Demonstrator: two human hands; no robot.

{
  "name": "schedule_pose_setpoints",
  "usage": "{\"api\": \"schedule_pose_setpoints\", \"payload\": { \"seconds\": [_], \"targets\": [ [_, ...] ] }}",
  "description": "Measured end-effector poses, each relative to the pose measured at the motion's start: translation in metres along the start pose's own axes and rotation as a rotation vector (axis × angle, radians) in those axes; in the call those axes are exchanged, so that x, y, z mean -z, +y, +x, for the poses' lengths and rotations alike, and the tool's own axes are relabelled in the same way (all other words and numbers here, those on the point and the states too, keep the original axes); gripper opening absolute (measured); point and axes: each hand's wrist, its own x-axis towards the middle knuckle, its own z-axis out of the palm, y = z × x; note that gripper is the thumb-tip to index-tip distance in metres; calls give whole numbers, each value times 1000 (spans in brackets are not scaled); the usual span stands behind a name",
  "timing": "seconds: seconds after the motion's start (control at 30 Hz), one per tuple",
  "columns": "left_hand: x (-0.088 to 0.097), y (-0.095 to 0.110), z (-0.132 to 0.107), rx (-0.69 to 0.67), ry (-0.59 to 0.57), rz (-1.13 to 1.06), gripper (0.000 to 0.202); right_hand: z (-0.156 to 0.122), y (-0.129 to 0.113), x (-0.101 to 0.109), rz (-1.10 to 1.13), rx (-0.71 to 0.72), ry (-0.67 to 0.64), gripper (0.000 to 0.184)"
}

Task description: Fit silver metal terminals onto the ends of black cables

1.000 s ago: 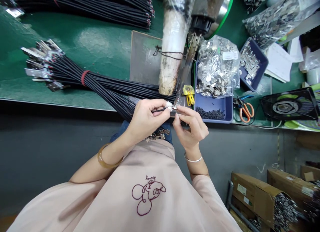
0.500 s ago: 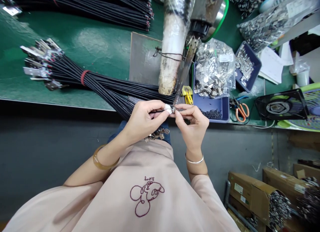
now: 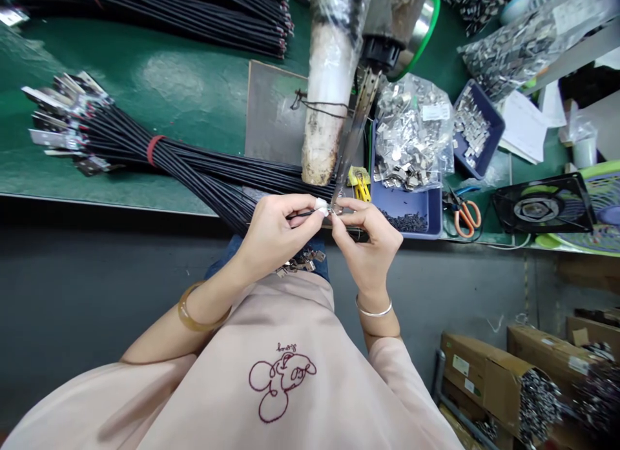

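In front of my waist, both hands meet fingertip to fingertip at the table's edge. My left hand [image 3: 285, 227] is closed in a pinch on a black cable [image 3: 303, 214]; white wrapping covers a fingertip. My right hand [image 3: 365, 237] pinches a small metal piece [image 3: 330, 210] at the cable's end, mostly hidden by the fingers. Just above the fingertips is the lower end of a narrow metal nozzle [image 3: 356, 130]. Left of my hands lies a bundle of black cables [image 3: 194, 159] tied with a red band, metal connectors at its far end.
A taped white tube [image 3: 324, 108] hangs beside the nozzle. To the right are a blue tray [image 3: 433, 211] with bagged metal parts and small black pieces, a smaller blue bin [image 3: 491, 140], orange-handled pliers [image 3: 467, 219] and a fan [image 3: 542, 208]. More cables [image 3: 194, 17] lie behind.
Both hands have shifted very slightly left in view, along with the whole scene. The fingertips are closer together, and less of the small metal piece shows between them.
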Motion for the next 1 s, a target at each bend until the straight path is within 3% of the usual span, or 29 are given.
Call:
{"api": "schedule_pose_setpoints", "payload": {
  "seconds": [0.33, 0.57, 0.83, 0.9, 1.0],
  "targets": [
    [-2, 7, 2, 16, 81, -29, 17, 3, -4, 3, -40, 59, 3, 13],
    [1, 3, 2, 14, -25, 2, 19, -3, -2, 4, -34, 56, -7, 14],
    [1, 1, 1, 44, 0, -97, 10, -9, -4, -2, -148, 142, 88, 17],
    [1, 0, -1, 31, 25, -127, 10, -10, -5, -4, -102, 86, 91, 15],
    [3, -1, -3, -6, 30, -113, 9, -10, -5, -3, 135, -149, 16, 9]
  ]
}}
